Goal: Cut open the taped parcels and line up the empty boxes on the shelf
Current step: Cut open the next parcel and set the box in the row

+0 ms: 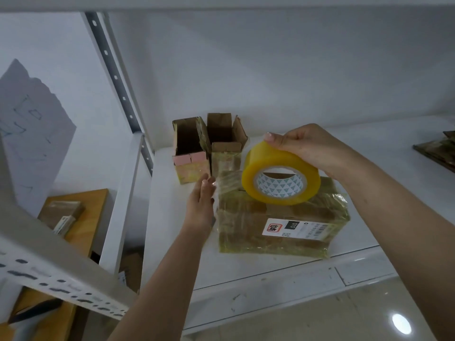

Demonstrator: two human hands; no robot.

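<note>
A parcel [278, 217] wrapped in clear yellowish tape lies on the white shelf [258, 264], with a white shipping label on its front. On top of it stands a yellow roll of tape [280, 178], gripped from above by my right hand [305, 146]. My left hand [200, 200] lies with straight fingers against the parcel's left end. Behind the parcel, two opened boxes [190, 148] [225, 141] stand side by side with their flaps up, near the back wall.
A perforated metal upright [115, 77] and shelf bracket [56, 269] stand at the left. Below left, a wooden surface [81, 217] carries a taped packet. Flattened cardboard [438, 148] lies at the shelf's right edge. A tiled floor shows below.
</note>
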